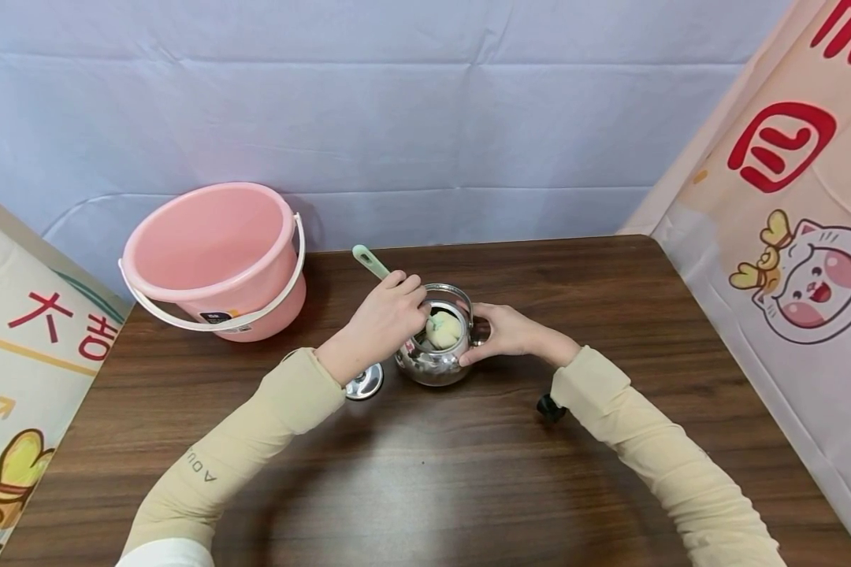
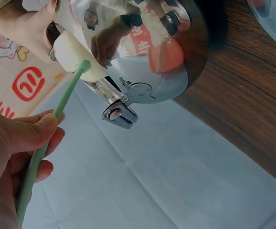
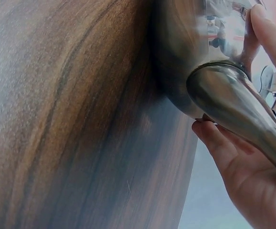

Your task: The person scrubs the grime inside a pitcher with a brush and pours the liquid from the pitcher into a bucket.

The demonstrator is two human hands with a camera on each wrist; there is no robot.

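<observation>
A small shiny metal kettle stands on the wooden table with its top uncovered and its hoop handle raised. My left hand pinches the pale green handle of a sponge brush between thumb and fingers. The brush's pale yellow sponge head sits in the kettle's mouth. On the kettle's right side, my right hand grips its body, thumb and fingers spread either side of the spout. Left of the kettle lies its round metal lid, partly hidden by my left arm.
A pink bucket with a white handle stands at the back left of the table. Close to my right cuff is a small black object. Pale cloth hangs behind the table, and printed cloth borders its right side.
</observation>
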